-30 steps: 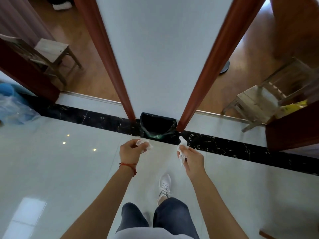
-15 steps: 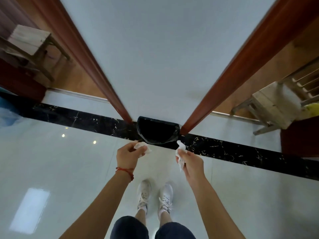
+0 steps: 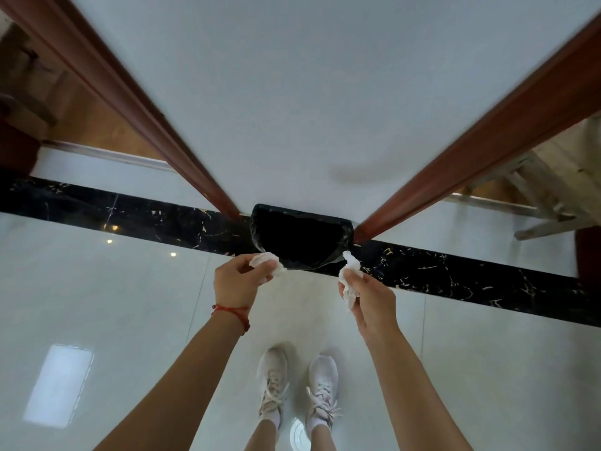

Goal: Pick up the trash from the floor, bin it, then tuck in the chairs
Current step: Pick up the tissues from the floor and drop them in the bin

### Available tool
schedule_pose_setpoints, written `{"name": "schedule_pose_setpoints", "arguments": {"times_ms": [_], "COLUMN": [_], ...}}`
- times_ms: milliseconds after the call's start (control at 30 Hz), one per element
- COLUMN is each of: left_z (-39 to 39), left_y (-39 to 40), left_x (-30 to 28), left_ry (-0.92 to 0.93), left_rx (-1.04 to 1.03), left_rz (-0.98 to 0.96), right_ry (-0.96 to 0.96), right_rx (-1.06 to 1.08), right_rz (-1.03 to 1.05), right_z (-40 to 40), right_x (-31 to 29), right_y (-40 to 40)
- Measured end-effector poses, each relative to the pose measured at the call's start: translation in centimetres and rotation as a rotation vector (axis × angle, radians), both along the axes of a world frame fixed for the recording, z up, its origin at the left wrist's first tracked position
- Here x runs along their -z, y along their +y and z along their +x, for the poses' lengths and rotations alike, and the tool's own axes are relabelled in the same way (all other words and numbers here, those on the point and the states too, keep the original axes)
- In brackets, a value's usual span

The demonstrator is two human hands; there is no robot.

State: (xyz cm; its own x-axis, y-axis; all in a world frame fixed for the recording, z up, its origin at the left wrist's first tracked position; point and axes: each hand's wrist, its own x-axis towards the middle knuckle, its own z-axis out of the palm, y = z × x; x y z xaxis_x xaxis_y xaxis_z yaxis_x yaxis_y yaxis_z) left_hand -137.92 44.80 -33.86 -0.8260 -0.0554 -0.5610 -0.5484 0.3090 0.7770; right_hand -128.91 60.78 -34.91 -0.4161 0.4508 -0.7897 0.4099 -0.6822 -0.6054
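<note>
A: How far along is the person?

B: The pick-up looks done. The left hand (image 3: 239, 281) pinches a crumpled tissue (image 3: 267, 262) at its fingertips, and the right hand (image 3: 367, 297) grips another wad (image 3: 349, 275) that sticks out above and below its fingers.

A: And the bin?

B: The bin (image 3: 300, 239), lined in black, sits just beyond both grips, against the wall; neither piece is over its mouth for certain.

A: What remains?

B: Dropping both in, probably. Then the chairs: one chair (image 3: 553, 187) stands far right of the right hand, not tucked in as far as shows.
</note>
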Motion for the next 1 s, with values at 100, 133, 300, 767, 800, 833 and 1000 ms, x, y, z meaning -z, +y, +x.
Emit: {"name": "schedule_pose_setpoints", "arguments": {"times_ms": [100, 133, 300, 767, 800, 833, 1000], "left_z": [-0.8, -1.1, -3.1, -5.3, -4.8, -4.3, -2.9], "left_y": [0.0, 0.2, 1.6, 2.8, 2.6, 2.3, 0.5], "left_x": [2.9, 3.8, 7.3, 7.8, 7.7, 7.7, 8.5], "left_ry": [-0.036, -0.056, -0.212, -0.003, 0.069, 0.14, 0.463], "left_rx": [0.001, -0.016, -0.157, 0.16, 0.271, 0.373, 0.735], "left_rz": [-0.027, -0.03, 0.042, -0.144, -0.213, -0.265, -0.446], "right_ry": [-0.003, -0.009, -0.05, -0.073, -0.069, -0.066, -0.143], "right_rx": [0.004, 0.009, -0.009, -0.01, -0.016, -0.024, -0.136], "right_rz": [-0.001, -0.002, 0.02, 0.049, 0.048, 0.046, 0.099], "right_z": [-0.2, -0.3, -0.2, -1.6, -1.8, -2.0, -4.2], "right_x": [2.1, 2.7, 4.8, 6.0, 6.1, 6.3, 7.7], "right_y": [0.0, 0.0, -0.2, 0.5, 0.4, 0.2, -0.6]}}
